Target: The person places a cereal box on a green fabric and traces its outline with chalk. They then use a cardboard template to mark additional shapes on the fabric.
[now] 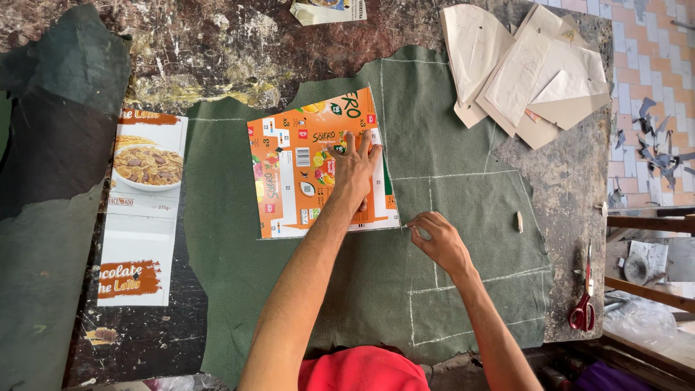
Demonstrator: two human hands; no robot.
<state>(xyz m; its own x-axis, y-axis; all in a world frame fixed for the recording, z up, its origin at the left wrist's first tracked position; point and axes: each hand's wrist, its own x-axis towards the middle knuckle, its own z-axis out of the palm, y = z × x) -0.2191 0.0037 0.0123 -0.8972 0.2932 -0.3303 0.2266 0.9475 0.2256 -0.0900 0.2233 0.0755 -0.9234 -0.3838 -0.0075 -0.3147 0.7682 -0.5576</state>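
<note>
Seen from above, a sheet of dark green leather (449, 137) lies spread across a worn, paint-stained work table (217, 43). The left hand (355, 170) presses flat, fingers spread wide, on an opened-out orange carton (300, 174) used as a template, which rests on the leather left of centre. The right hand (443, 242) sits just beside the template's lower right corner, fingers pinched narrowly around what appears to be a small piece of chalk (423, 233), its tip touching the leather.

Chalk lines (463, 279) already mark the leather: a vertical and a horizontal stroke right of the template, and a boxed outline near the lower edge. A pale line also runs along the template's bottom and left edges, so much of this outline appears traced; whether the right edge is complete cannot be told. No cut follows any line, so cutting remains undone.

Off the leather, red-handled scissors (583, 304) lie untouched at the table's right edge, well apart from both hands. Paper patterns (528, 72) are stacked at the upper right, and a flattened cereal box (141, 210) lies left.
</note>
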